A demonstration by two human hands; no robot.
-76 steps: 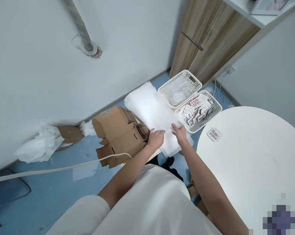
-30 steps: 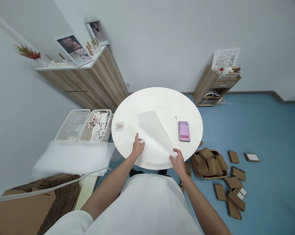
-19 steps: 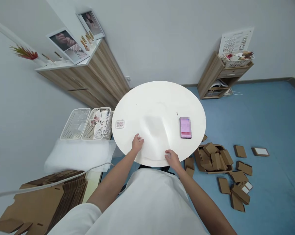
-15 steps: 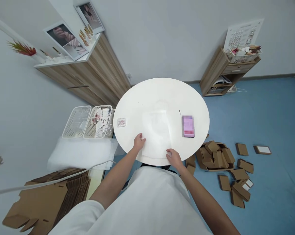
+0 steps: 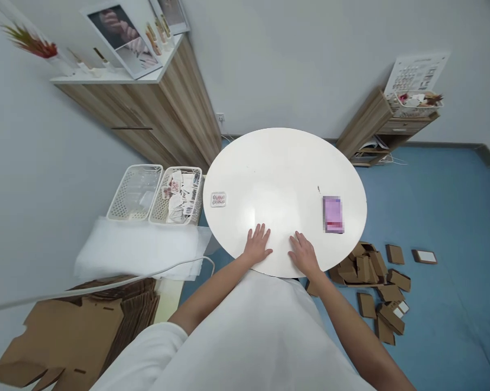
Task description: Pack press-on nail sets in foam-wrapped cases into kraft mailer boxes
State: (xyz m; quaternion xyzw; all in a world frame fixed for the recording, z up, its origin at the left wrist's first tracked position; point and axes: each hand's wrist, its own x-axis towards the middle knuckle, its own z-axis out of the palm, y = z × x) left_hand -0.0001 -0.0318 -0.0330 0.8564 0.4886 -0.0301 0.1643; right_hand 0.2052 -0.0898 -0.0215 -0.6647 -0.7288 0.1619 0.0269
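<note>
My left hand (image 5: 257,246) rests flat near the front edge of the white oval table (image 5: 285,163), its fingers spread. To its right, my right hand (image 5: 304,254) also lies flat with the fingers apart. Neither holds anything. On the table's left side is a small clear case (image 5: 218,199) with pinkish pieces inside. A purple rectangular item (image 5: 332,214), blurred by pixelation, lies on the right side. No edge of a sheet can be made out on the tabletop under or between my hands.
Two white baskets (image 5: 175,195) stand left of the table, beside white translucent sheets (image 5: 134,247) and flattened cardboard boxes (image 5: 65,336). A white cable (image 5: 147,274) crosses over there. Small brown boxes (image 5: 367,269) are piled and scattered on the floor at right.
Both hands have gone from curled fingers at the near corners of a thin translucent sheet to lying flat and spread. The sheet no longer shows. The view has shifted, moving the table rightward.
</note>
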